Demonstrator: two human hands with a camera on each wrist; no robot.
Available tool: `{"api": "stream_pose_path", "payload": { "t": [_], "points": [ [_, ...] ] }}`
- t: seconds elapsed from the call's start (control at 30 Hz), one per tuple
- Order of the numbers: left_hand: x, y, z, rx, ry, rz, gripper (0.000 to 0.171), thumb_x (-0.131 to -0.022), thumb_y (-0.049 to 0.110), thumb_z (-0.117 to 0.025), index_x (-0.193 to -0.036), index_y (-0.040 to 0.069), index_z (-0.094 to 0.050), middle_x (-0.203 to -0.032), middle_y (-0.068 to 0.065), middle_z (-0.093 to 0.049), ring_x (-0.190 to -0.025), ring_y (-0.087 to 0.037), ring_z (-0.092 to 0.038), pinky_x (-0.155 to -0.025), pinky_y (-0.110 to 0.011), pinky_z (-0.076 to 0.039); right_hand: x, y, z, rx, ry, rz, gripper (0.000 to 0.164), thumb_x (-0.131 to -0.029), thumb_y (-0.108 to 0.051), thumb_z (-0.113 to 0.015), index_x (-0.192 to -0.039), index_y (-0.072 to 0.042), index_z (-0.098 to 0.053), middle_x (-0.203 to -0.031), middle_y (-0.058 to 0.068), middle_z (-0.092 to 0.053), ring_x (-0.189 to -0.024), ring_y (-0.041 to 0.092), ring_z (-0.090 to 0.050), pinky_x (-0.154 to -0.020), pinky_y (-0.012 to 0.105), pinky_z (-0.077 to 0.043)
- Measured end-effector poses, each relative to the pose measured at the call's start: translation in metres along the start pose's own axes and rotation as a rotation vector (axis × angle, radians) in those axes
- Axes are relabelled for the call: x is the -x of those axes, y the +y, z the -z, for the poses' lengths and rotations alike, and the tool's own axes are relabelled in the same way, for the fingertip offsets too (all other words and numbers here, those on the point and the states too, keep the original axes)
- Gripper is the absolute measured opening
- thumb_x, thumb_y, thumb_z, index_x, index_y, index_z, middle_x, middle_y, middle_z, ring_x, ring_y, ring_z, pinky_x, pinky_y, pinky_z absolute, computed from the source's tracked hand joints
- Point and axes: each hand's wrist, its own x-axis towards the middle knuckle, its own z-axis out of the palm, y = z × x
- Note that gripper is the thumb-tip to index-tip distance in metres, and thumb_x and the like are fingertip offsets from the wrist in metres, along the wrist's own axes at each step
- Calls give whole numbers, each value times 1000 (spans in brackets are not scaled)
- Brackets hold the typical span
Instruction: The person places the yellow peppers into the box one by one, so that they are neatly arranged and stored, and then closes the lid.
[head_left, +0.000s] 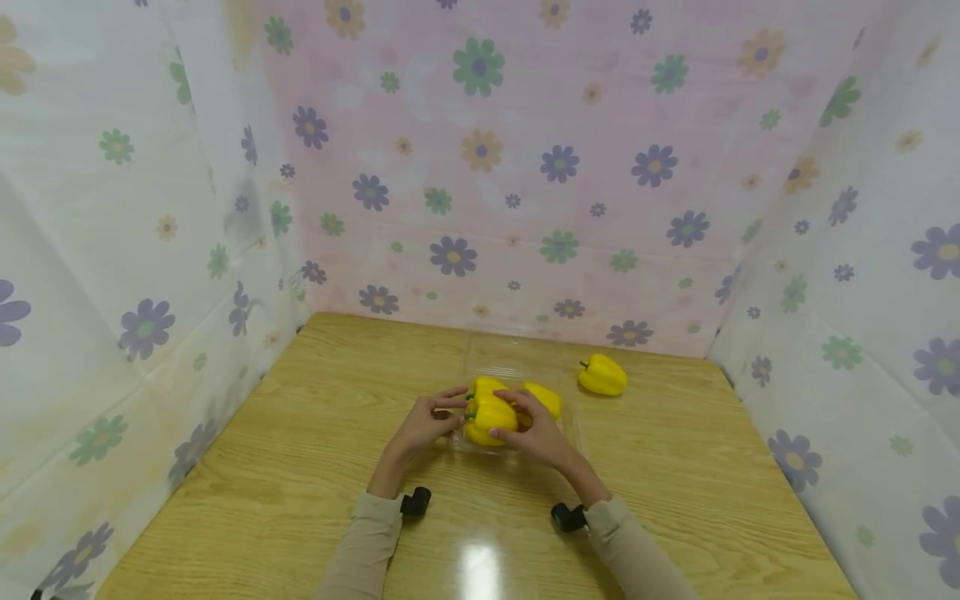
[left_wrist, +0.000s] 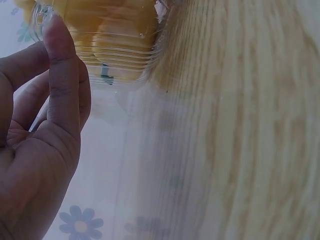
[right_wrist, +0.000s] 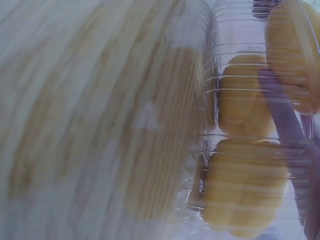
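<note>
A clear plastic container [head_left: 461,444] with its lid [head_left: 502,354] folded back stands mid-table, holding yellow bell peppers. My right hand [head_left: 538,433] grips the front yellow bell pepper [head_left: 493,423], thumb near side and fingers over the top. Just behind it is another bell pepper [head_left: 487,386], and a third [head_left: 546,398] lies to the right, partly behind my right hand. On the container's left, my left hand [head_left: 422,427] pinches its rim; the left wrist view shows the thumb [left_wrist: 59,42] at the clear edge. Through the plastic wall, the right wrist view shows yellow peppers [right_wrist: 245,187].
One more yellow bell pepper [head_left: 602,375] lies on the wooden table [head_left: 675,467], to the right behind the container. Flower-patterned cloth [head_left: 517,167] hangs at the back and both sides. Each wrist wears a small black camera [head_left: 417,502].
</note>
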Motion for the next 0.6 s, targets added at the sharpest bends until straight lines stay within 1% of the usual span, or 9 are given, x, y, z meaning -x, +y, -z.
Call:
{"api": "stream_pose_path", "payload": {
  "t": [0.13, 0.3, 0.43, 0.6],
  "points": [
    [0, 1, 1, -11, -7, -4, 37, -99, -2, -62, -135, -9, -61, -161, -18, -38, -91, -24, -68, -64, -23, -58, 1, 2, 1, 4, -3, -10, 60, -91, -20, -80, -145, -17, -55, -137, 11, -51, -121, 32, -59, -92, 36, -59],
    [1, 2, 1, -49, -4, -6, 36, -99, 0, -62, -134, -9, -61, -160, -17, -39, -96, -30, -68, -66, -22, -57, 2, 0, 2, 20, -2, -37, 59, -90, -21, -80, -144, -20, -56, -136, 9, -52, -121, 31, -59, -93, 37, -58],
    [0, 2, 0, -53, -4, -3, 36, -99, -1, -62, -134, -10, -61, -160, -16, -39, -95, -26, -68, -66, -21, -57, 3, 0, 2, 44, 13, -46, 59, -89, -19, -81, -142, -19, -56, -136, 10, -55, -120, 32, -59, -97, 46, -56],
    [-1, 3, 0, -38, -1, 10, 35, -99, -3, -62, -133, -10, -62, -161, -16, -39, -91, -19, -66, -65, -21, -57, 3, -1, 1, 80, 12, -51, 61, -87, -15, -82, -142, -12, -54, -137, 16, -55, -121, 37, -57, -102, 57, -50]
  ]
}}
